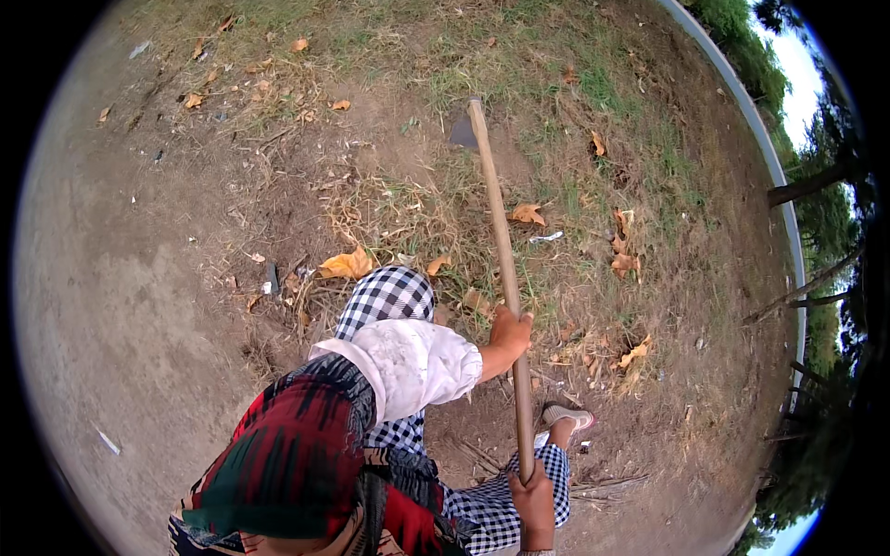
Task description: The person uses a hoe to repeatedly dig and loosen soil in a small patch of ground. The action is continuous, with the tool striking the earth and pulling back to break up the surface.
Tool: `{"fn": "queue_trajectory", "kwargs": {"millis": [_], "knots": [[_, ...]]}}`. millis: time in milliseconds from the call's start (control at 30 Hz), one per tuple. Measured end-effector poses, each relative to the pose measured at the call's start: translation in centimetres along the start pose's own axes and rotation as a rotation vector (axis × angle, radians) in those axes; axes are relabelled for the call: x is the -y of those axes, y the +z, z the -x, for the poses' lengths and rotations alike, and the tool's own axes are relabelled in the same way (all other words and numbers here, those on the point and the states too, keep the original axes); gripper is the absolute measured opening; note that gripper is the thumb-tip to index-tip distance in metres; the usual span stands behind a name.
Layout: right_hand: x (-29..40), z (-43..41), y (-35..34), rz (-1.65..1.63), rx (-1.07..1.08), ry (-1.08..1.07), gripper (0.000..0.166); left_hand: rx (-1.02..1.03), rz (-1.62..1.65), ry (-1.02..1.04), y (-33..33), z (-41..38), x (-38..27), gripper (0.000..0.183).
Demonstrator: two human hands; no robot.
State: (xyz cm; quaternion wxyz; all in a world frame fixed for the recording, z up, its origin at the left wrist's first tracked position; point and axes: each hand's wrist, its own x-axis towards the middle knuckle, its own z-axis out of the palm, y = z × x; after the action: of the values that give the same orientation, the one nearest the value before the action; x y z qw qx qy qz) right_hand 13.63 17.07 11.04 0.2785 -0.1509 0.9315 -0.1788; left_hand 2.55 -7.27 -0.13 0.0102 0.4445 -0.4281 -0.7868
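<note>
A hoe with a long wooden handle (504, 243) reaches from the bottom of the head view up to its dark metal blade (464, 132), which is at the ground among thin grass. My left hand (512, 332), its forearm in a soiled white sleeve cover, is closed around the middle of the handle. Lower down, my right hand (533, 497) grips the handle near its rear end. Dry cut grass (410, 215) lies to the left of the handle, over bare soil. My checkered trousers (389, 295) and one light shoe (569, 418) show beneath my arms.
Brown leaves such as this one (528, 213) and bits of litter (546, 237) are scattered about. A yellow leaf (348, 263) lies beside my knee. Bare packed ground (125, 306) spreads at the left. Along the right run a pale curb (765, 139) and trees (810, 186).
</note>
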Motion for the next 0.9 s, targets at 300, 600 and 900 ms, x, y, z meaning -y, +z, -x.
{"fn": "queue_trajectory", "kwargs": {"millis": [300, 600, 900], "knots": [[-2.9, 6.7, 2.1, -0.069, 0.015, 0.114, 0.024, 0.015, 0.105, -0.154, 0.6, -1.3, 1.2, 0.034], [2.7, 1.1, 0.5, 0.009, -0.073, 0.026, 0.027, -0.015, 0.330, 0.065, -0.3, -0.7, -5.9, 0.023], [0.4, -1.5, -0.6, 0.077, -0.054, -0.098, 0.026, -0.090, 0.133, -0.036, 0.2, -2.5, -0.9, 0.028]]}}
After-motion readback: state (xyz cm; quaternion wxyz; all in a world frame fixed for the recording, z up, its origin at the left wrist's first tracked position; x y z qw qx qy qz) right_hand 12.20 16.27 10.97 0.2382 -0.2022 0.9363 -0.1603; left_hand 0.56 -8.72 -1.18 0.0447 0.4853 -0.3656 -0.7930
